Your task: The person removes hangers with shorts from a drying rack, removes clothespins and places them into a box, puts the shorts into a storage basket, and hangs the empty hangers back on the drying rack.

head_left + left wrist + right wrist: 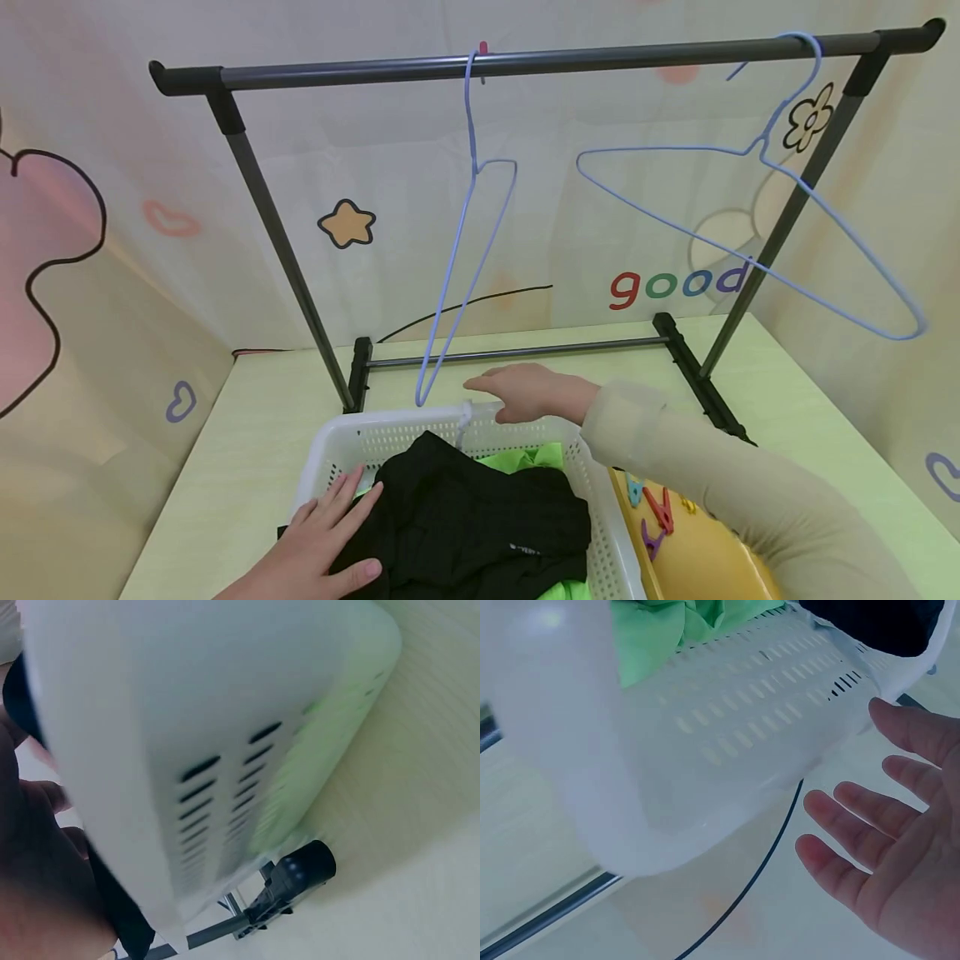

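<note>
Black folded clothing (480, 517) with a small white mark lies on top in a white perforated basket (596, 500). Bright green fabric (525, 458) shows beneath it. My left hand (330, 533) rests on the black clothing's left part with fingers spread. Over the basket's far rim reaches my right hand (532, 392), its fingers extended and holding nothing. In the right wrist view this right hand (885, 832) has its fingers apart beside the basket wall (742, 750). Just beyond the rim hangs a blue hanger (468, 267), seen nearly edge-on.
A black rack (525, 62) stands behind the basket on the pale table (247, 442). A second blue hanger (750, 192) hangs at its right end. Right of the basket, a yellow tray (697, 550) holds several coloured clothespins (660, 508), partly under my right sleeve.
</note>
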A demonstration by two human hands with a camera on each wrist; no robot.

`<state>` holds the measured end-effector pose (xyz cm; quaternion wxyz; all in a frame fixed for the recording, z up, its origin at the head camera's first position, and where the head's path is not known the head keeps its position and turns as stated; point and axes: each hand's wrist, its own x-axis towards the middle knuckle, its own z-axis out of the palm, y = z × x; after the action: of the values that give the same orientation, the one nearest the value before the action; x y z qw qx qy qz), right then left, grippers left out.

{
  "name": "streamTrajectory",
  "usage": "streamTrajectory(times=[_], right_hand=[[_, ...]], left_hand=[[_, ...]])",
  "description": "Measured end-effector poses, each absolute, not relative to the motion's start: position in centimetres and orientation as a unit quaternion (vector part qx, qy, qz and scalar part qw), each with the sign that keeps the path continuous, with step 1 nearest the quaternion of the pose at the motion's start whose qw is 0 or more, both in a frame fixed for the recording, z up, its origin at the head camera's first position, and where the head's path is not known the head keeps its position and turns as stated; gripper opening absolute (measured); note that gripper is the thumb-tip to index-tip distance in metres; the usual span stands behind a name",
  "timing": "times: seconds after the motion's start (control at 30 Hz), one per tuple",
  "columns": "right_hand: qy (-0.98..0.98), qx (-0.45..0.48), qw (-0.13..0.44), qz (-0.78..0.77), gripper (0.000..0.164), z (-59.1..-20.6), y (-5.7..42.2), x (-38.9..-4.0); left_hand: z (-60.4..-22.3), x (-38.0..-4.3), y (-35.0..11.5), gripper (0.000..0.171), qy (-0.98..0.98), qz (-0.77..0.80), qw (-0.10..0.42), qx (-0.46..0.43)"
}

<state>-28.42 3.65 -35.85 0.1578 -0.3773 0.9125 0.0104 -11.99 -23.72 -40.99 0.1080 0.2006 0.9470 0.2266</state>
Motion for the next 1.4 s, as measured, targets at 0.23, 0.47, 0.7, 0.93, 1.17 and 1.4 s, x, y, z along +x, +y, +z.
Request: streamTrajectory(times=[0.23,0.47,0.7,0.93,1.17,1.4], right_hand=[[0.912,-0.368,0.179,0.012,0.054,-37.1,2.0,-28.8],[0.914,-0.377,0.152,0.010,0.025,-37.7,1.7,-29.2],[0.909,-0.407,0.090,-0.019,0.014,-37.7,2.6,-29.7],[0.891,-0.441,0.072,-0.082,0.012,-36.9,4.3,-29.7],[0.885,-0.449,0.055,-0.109,0.007,-35.7,5.3,-28.1],[0.883,-0.455,0.063,-0.095,0.003,-35.4,6.0,-25.4]], left_hand=[[-41.2,-11.6,-24.5,0.071,0.962,0.201,0.068,0.169],[-41.4,-11.5,-25.1,0.071,0.974,0.191,0.020,0.123],[-41.6,-11.5,-25.1,0.079,0.964,0.225,0.086,0.117],[-41.9,-11.5,-24.5,0.079,0.960,0.218,0.105,0.143],[-42.1,-11.5,-24.1,0.078,0.955,0.205,0.106,0.184],[-42.4,-11.7,-23.8,0.078,0.942,0.215,0.144,0.216]])
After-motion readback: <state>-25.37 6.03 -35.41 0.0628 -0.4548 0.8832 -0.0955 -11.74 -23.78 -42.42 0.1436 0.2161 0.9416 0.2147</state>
